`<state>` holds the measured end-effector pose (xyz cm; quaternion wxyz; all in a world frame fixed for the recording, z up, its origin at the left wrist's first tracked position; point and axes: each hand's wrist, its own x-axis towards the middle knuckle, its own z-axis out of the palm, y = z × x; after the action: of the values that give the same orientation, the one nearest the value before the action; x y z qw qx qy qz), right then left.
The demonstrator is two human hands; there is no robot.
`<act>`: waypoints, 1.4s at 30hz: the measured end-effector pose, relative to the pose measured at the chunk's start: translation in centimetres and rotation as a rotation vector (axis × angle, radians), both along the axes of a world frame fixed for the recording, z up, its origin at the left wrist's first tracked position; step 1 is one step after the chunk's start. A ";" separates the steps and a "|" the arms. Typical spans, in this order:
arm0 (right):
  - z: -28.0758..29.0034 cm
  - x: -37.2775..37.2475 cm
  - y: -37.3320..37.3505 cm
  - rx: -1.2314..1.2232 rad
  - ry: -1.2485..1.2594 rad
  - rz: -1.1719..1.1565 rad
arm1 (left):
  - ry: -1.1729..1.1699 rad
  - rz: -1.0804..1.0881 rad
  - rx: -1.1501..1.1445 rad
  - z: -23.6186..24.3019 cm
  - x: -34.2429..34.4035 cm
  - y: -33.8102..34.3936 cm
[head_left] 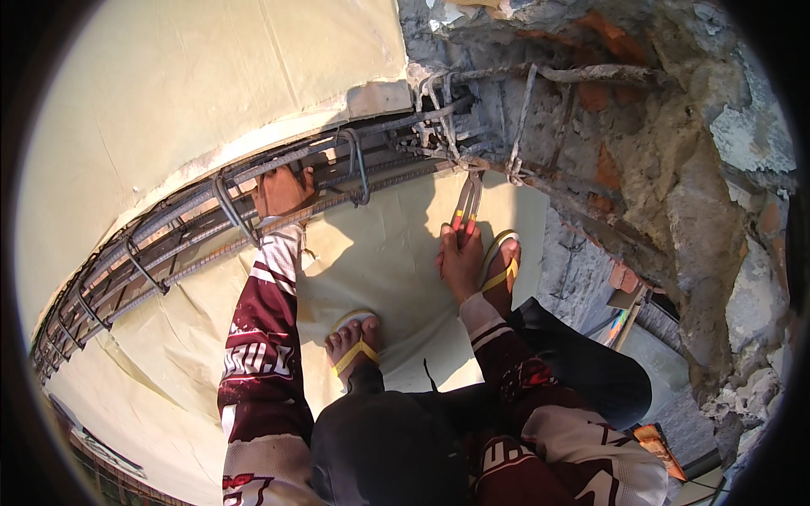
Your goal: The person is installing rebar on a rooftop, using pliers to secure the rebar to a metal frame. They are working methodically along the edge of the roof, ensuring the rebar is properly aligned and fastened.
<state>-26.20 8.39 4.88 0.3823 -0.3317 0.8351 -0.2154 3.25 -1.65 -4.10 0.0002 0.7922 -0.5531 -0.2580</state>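
My right hand [461, 268] is closed round the red and yellow handles of a pair of pincers [468, 207]. The tool's jaws reach up to the rebar where the cage meets the broken wall; what they bite on is too small to tell. My left hand [283, 192] reaches over the near bar into the long rebar cage [316, 202], its fingers curled down among the bars. Their tips are hidden, so what they grip is unclear. Bent stirrups [358, 166] cross the cage on either side of this hand.
A broken wall [675, 160] of rough concrete and brick rises on the right, with old bars [591, 74] bared. Pale sheeting-covered panels [211, 76] lie beyond the cage and under my sandalled feet [354, 341]. At lower right, debris and a gap show beside the panel edge.
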 end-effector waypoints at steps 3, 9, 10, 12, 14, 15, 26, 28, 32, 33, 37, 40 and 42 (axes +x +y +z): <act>0.0 -0.1 -0.1 0.004 -0.031 -0.015 | 0.005 -0.007 -0.082 0.0 0.0 0.2; 1.1 -0.4 -0.4 -0.003 -0.221 -0.048 | 0.022 -0.017 -0.177 0.9 0.0 0.2; 1.5 -0.7 -0.4 0.039 -0.211 -0.055 | 0.041 -0.014 -0.196 1.2 -0.1 0.3; 2.0 -1.5 -0.2 0.081 -0.182 -0.050 | 0.078 -0.030 -0.220 2.1 -0.3 0.4; 2.2 -2.1 0.1 0.101 -0.163 -0.051 | 0.220 -0.052 -0.083 3.1 -0.2 0.5; 2.3 -2.3 0.3 0.084 -0.128 -0.013 | 0.253 -0.106 -0.150 3.5 -0.2 0.5; 1.3 -2.5 1.3 0.136 -0.216 -0.083 | 0.424 -0.390 -0.183 4.9 -0.4 0.8; 1.3 -2.3 1.2 0.122 -0.215 -0.059 | 0.310 -0.368 -0.160 5.0 -0.6 1.6; 1.5 -2.1 1.1 0.143 -0.175 -0.047 | 0.189 -0.420 -0.201 4.9 -0.9 3.2; 1.5 -2.0 1.1 0.158 -0.163 -0.056 | 0.181 -0.457 -0.210 4.9 -1.2 3.7; 0.9 -1.9 1.3 0.132 -0.113 -0.050 | 0.169 -0.502 -0.278 5.2 -2.2 6.3; 0.4 -2.0 1.5 0.107 -0.097 -0.054 | 0.244 -0.459 -0.359 5.7 -2.0 7.6; 0.3 -2.0 1.5 0.096 -0.101 -0.051 | 0.359 -0.433 -0.392 6.2 -1.4 8.3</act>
<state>-28.23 9.93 5.17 0.4337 -0.2802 0.8323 -0.2016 1.85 6.60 2.15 0.1952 0.5830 -0.7387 -0.2762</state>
